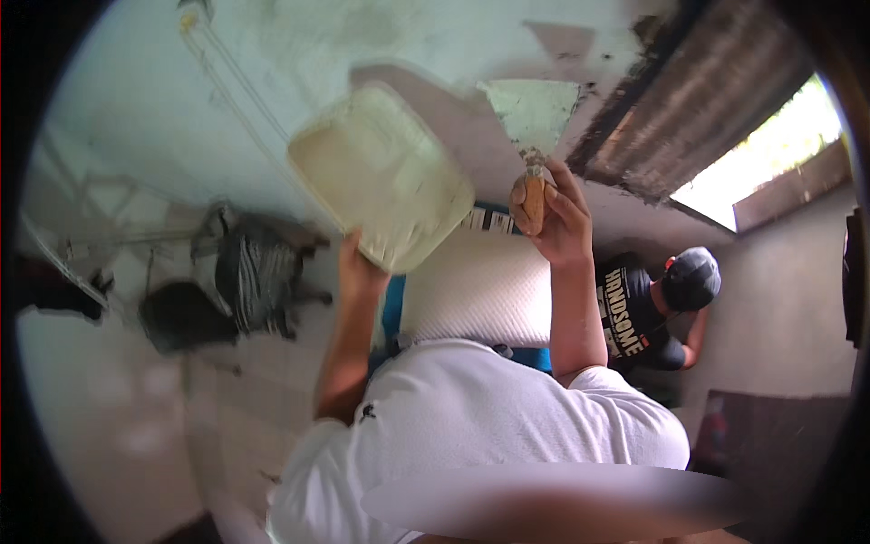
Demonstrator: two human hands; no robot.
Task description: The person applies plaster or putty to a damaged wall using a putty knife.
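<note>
My left hand (361, 267) grips the near edge of a pale, shallow rectangular plastic tub (381, 172) with rounded corners. The tub is tilted up in front of the wall, and whitish smears show on it. To its right, my right hand (564, 218) is closed round the wooden handle of a putty knife (533, 113). Its broad, whitish blade points up at the wall (435, 36); whether it touches the surface I cannot tell. Dark shadows of the tub and knife fall on the wall.
Below my hands lies a white quilted-looking surface (476, 286) with blue at its edges. On the right, a person (639, 308) in a dark shirt and cap is low by the wall. A window opening (770, 145) is at upper right. Dark chairs (186, 315) stand left.
</note>
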